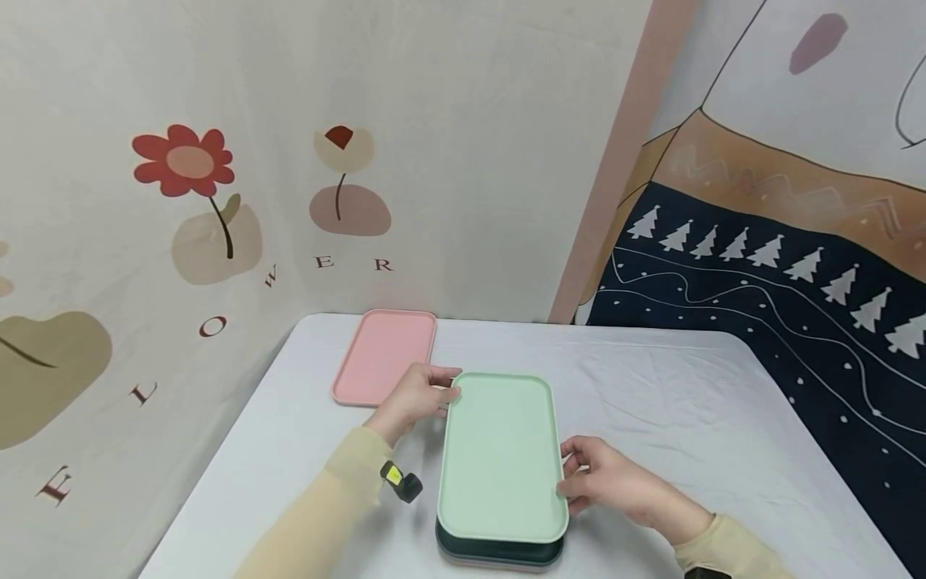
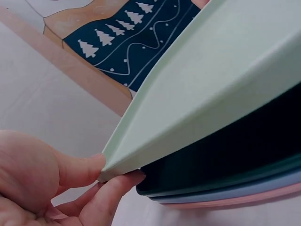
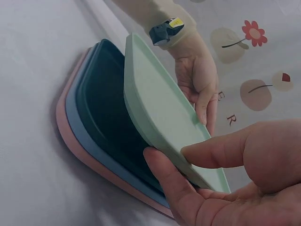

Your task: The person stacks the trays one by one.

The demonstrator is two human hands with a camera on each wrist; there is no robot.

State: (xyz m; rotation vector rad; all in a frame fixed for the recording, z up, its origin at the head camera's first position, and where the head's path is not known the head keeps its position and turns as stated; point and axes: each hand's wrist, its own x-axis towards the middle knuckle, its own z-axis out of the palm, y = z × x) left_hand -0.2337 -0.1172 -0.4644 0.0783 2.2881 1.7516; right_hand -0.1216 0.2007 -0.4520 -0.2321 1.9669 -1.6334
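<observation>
A light green tray point(image 1: 504, 458) is held up over a stack of trays, tilted away from it. My left hand point(image 1: 418, 400) pinches its far left corner between thumb and fingers. On the opposite long side, my right hand point(image 1: 604, 481) grips the edge, thumb on top and fingers beneath. Under it lies a dark green tray point(image 3: 106, 89), then a blue tray point(image 3: 89, 127) and a pink tray point(image 3: 70, 141) at the bottom. Most of the stack is hidden by the green tray in the head view.
A separate pink tray point(image 1: 387, 354) lies flat at the back left of the white-covered table point(image 1: 651, 386). Behind stands a pale wall cloth point(image 1: 463, 161) with printed flowers and letters; a dark patterned cloth point(image 1: 738, 314) hangs on the right.
</observation>
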